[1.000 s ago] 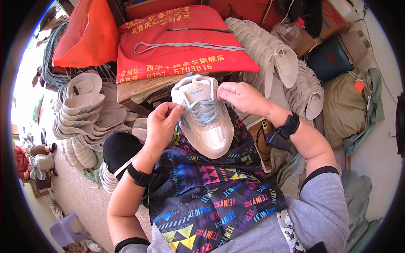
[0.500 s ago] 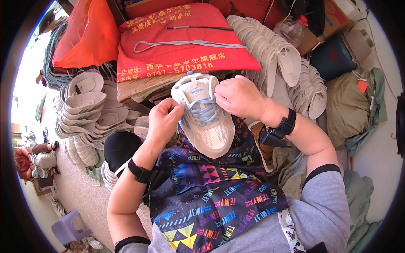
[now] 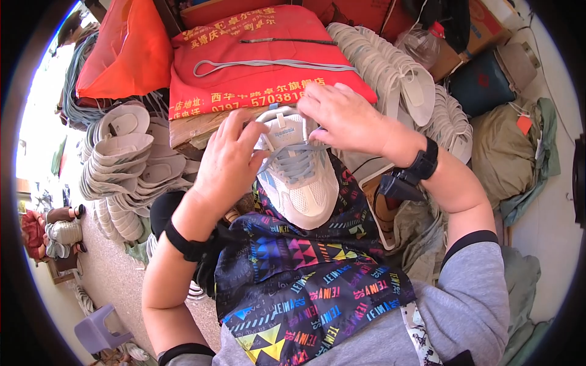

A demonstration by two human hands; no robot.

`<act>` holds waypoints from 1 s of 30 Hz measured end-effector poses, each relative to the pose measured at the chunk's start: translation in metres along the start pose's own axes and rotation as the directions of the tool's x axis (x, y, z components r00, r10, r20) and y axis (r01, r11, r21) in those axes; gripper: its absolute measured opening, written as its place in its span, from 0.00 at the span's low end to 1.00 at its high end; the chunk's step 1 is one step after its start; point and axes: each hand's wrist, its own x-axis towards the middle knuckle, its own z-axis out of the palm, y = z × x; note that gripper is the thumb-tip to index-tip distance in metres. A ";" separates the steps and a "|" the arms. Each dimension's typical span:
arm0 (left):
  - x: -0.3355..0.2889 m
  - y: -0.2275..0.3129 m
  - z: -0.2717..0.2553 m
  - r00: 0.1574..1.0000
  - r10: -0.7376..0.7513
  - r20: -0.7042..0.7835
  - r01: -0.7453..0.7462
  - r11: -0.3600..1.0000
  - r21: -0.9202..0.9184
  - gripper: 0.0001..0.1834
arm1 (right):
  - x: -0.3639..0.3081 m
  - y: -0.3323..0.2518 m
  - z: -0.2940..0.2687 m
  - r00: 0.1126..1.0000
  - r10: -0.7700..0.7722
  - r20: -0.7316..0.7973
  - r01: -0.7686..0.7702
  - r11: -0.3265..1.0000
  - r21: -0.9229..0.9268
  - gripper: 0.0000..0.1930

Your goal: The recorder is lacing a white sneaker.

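Note:
A white and cream sneaker [image 3: 305, 198] with light blue laces [image 3: 295, 163] rests on my lap, toe toward me. Its heel end lies by the edge of the wooden bench [image 3: 198, 127]. My left hand [image 3: 229, 152] is at the left side of the shoe's collar, thumb and fingers apart, a lace passing close to the thumb. Over the right side of the collar, my right hand [image 3: 342, 119] has its fingers bent and spread from the thumb. Both hands partly cover the shoe's opening. The laces cross over the upper part of the tongue.
A red cloth [image 3: 256, 79] covers the bench, bearing a loose grey lace [image 3: 278, 63] and a thin dark tool [image 3: 287, 41]. Stacked shoe uppers stand left [image 3: 119, 155] and right [image 3: 418, 97]. An orange-red bag [image 3: 125, 52] sits back left; a purple stool [image 3: 102, 328] stands lower left.
Both hands have gone from closed fingers at the shoe's collar to spread fingers. My right hand has risen slightly toward the bench and left. The sneaker has stayed nearly in place.

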 end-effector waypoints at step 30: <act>-0.012 -0.047 -0.003 0.941 0.000 0.337 0.160 0.880 -0.447 0.10 | 0.002 -0.034 0.023 0.916 -0.281 -0.286 0.340 0.923 0.182 0.11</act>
